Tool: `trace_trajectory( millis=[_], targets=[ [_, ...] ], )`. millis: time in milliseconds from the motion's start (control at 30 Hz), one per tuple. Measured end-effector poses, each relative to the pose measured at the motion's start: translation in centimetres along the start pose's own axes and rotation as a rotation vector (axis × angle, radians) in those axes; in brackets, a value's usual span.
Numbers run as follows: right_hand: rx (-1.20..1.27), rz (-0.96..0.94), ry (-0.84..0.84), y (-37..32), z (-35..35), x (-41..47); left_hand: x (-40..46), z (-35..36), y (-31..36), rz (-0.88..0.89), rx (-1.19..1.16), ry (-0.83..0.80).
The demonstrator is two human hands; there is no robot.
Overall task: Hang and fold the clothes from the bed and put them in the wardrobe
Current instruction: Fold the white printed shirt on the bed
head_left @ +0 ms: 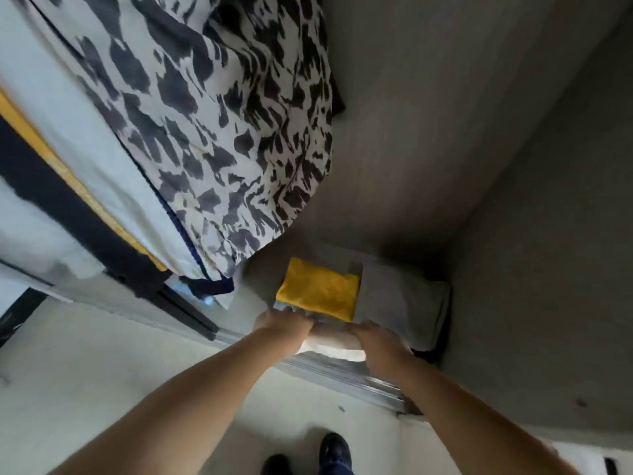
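A: Entry, head view, looking down into the grey-walled wardrobe (496, 166). Landmark for all positions: the folded yellow cloth (318, 289) lying flat on the wardrobe floor.

B: Hands?

A: Both reach in at the near edge of the yellow cloth. The left hand (282, 325) is at its near left corner, the right hand (375, 337) at its near right corner. Between them sits a folded pale cream garment (330, 346), touching the near edge of the yellow cloth or just short of it; I cannot tell which.

B: Grip?

A: Left fingers curl down over the left end of the cream garment. Right fingers wrap its right end. Fingertips are hidden under the fabric on both sides, so only the curl over the top is confirmed.

B: What else is near the yellow cloth?

A: A folded grey garment (404, 296) lies directly to its right, edges touching, running to the wardrobe's side wall. Above and left of the yellow cloth hangs a cream fabric with dark blotched print (222, 114), its lower hem just above the cloth's far left corner. Further left hang a white garment with a dark blue edge (102, 159) and a black-and-yellow item (68, 197), blurred.

B: Nearer than the cloth?

A: A metal sliding-door track (342, 371) runs beneath the hands. Beyond it, pale floor (120, 371) and two dark shoes (334, 447) at the bottom edge.
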State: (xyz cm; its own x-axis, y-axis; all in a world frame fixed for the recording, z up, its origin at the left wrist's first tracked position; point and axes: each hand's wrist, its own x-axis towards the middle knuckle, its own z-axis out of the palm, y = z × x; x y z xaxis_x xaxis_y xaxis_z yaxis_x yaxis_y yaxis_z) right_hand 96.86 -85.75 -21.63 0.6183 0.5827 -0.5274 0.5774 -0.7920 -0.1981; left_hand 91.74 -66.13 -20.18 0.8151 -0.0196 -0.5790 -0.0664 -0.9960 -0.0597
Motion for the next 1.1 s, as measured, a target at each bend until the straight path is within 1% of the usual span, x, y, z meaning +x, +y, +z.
trace_trajectory(
  millis=[67,133,233,333,400,467,533,567,600,633,667,700,767,833,933,967,1000,1100],
  targets=[
    [0.058,0.026,-0.014,1.0,0.5,5.3,5.0,0.5,-2.4,0.013,0.028,-0.037],
    [0.056,0.027,0.002,2.4,1.2,11.1,11.1,1.9,-4.4,0.039,0.075,-0.008],
    [0.023,0.029,0.064,4.5,2.0,19.6,20.1,3.9,-7.0,-0.013,0.044,0.081],
    [-0.048,0.112,0.220,5.8,3.5,26.5,27.4,6.3,-9.4,0.002,0.116,0.225],
    [-0.088,0.175,0.260,6.4,6.0,30.1,31.1,8.7,-10.6,0.010,0.111,0.269],
    [-0.080,0.208,0.238,7.1,10.1,32.9,34.1,11.9,-10.7,0.022,0.126,0.238],
    [-0.061,0.245,0.213,7.5,14.9,34.6,36.7,16.6,-10.0,0.045,0.135,0.165],
    [-0.053,0.265,0.257,7.3,17.1,35.0,37.6,18.9,-9.5,0.057,0.120,0.130],
    [-0.036,0.283,0.218,7.1,18.8,35.1,38.2,21.3,-9.0,0.060,0.083,0.107],
    [-0.070,0.289,0.183,7.0,20.4,35.2,38.6,23.3,-8.7,0.055,0.054,0.093],
    [-0.050,0.269,0.145,7.3,22.2,35.4,38.8,24.9,-8.4,0.044,0.031,0.090],
    [-0.006,0.237,0.181,7.9,24.4,35.8,38.9,26.2,-8.2,0.032,0.020,0.098],
    [0.056,0.221,0.109,8.9,26.5,36.4,38.9,27.2,-8.1,0.017,0.015,0.111],
    [0.081,0.203,0.055,9.1,25.8,36.4,38.4,26.5,-8.1,0.032,0.022,0.057],
    [0.147,0.186,-0.097,8.0,22.4,34.8,36.2,23.6,-8.0,0.038,0.013,-0.102],
    [0.177,0.178,-0.123,7.5,21.1,33.9,35.1,22.4,-7.6,0.050,0.017,-0.124],
    [0.190,0.169,-0.119,7.0,19.4,32.6,33.9,20.9,-7.1,0.066,0.017,-0.118],
    [0.234,0.190,-0.008,6.0,13.8,28.5,30.3,15.1,-5.2,0.068,-0.033,-0.051]
  ],
)
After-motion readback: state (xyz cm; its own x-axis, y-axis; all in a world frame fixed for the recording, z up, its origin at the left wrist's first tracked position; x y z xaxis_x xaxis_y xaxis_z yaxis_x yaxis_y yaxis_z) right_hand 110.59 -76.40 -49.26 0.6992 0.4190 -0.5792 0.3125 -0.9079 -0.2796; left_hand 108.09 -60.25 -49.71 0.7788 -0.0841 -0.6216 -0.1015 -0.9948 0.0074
